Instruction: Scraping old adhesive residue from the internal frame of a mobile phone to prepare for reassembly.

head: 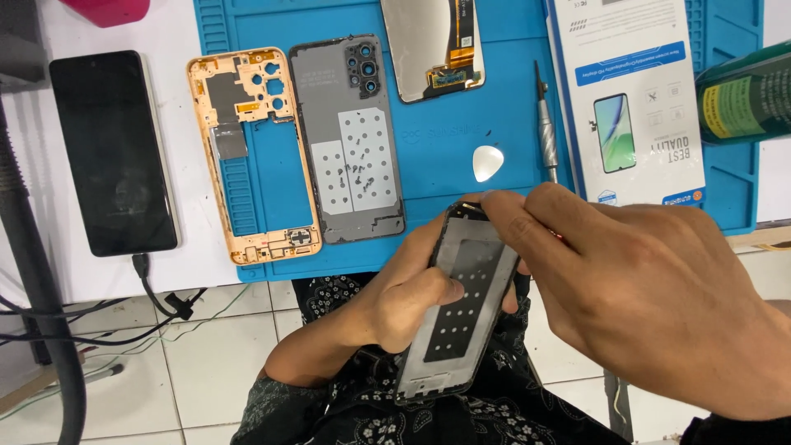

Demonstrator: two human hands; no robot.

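My left hand (pixel 404 292) grips a bare phone frame (pixel 461 305) with a grey perforated inner plate, held tilted above my lap. My right hand (pixel 651 288) pinches at the frame's top edge near the table's front; whether a small tool is between its fingers is hidden. On the blue work mat (pixel 428 140) lie an orange mid-frame (pixel 247 156), a grey back cover (pixel 350 136) with several tiny screws on it, a detached screen panel (pixel 428 45), a white triangular pick (pixel 488 162) and a screwdriver (pixel 545 132).
A black phone (pixel 111 152) lies at the left on the white table, a charging cable (pixel 152 284) plugged in. A white-and-blue parts box (pixel 634 99) and a dark green bottle (pixel 746 95) sit at the right. Cables hang over the tiled floor.
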